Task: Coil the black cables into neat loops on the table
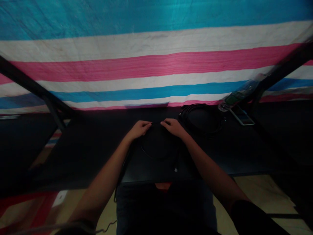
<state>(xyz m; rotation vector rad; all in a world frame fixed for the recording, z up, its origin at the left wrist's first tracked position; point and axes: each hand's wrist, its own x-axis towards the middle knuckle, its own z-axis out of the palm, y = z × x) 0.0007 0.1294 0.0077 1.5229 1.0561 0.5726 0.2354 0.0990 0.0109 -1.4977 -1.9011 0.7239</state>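
Note:
A thin black cable (pixel 156 123) is pinched between the fingertips of my left hand (pixel 140 129) and my right hand (pixel 173 126), a short stretch of it spanning the gap. Both hands are closed on it just above the black table (pixel 97 143). Below them the cable curves in a loop, faint against the dark surface. A small pale connector end (pixel 175 169) lies near the table's front edge. Part of the cable seems to hang over that edge beside my left forearm. Its full run is hard to follow in the dim light.
Right of my right hand lies a coiled black cable (pixel 202 119). Beyond it are a clear plastic bottle (pixel 231 99), tilted, and a phone-like device (pixel 242 117). Dark slanted frame bars (pixel 31 83) stand at both sides. A striped sheet (pixel 156 65) hangs behind the table.

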